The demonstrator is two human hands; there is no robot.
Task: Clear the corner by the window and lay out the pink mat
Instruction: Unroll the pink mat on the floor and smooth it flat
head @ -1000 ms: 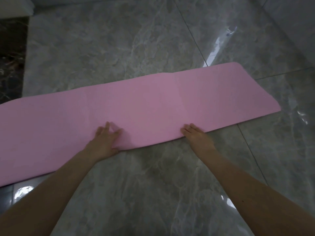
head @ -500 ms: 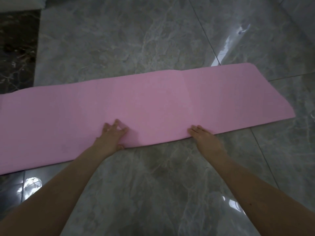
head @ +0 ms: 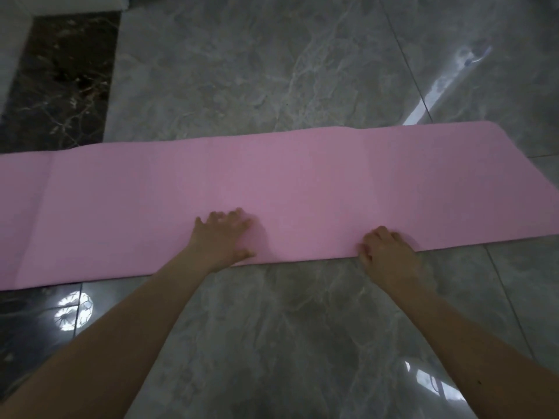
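The pink mat [head: 302, 182] lies unrolled across the grey marble floor, running from the left edge of the view to the right. My left hand [head: 222, 237] rests on the mat's near edge, fingers curled on top and thumb at the edge. My right hand [head: 385, 252] holds the same near edge further right, its fingers bent over the mat. Both forearms reach in from the bottom of the view. The mat's left end runs out of view, and faint fold creases cross it.
Glossy grey marble floor [head: 272, 328] surrounds the mat. A dark marble strip [head: 60, 80] runs at the far left, beside a white wall base [head: 12, 49]. Bright reflections lie on the tiles at the lower left and right.
The view has shifted, so more of the mat's left part shows and its right end is cut off. Both hands stay on the near edge, with their fingers more curled.
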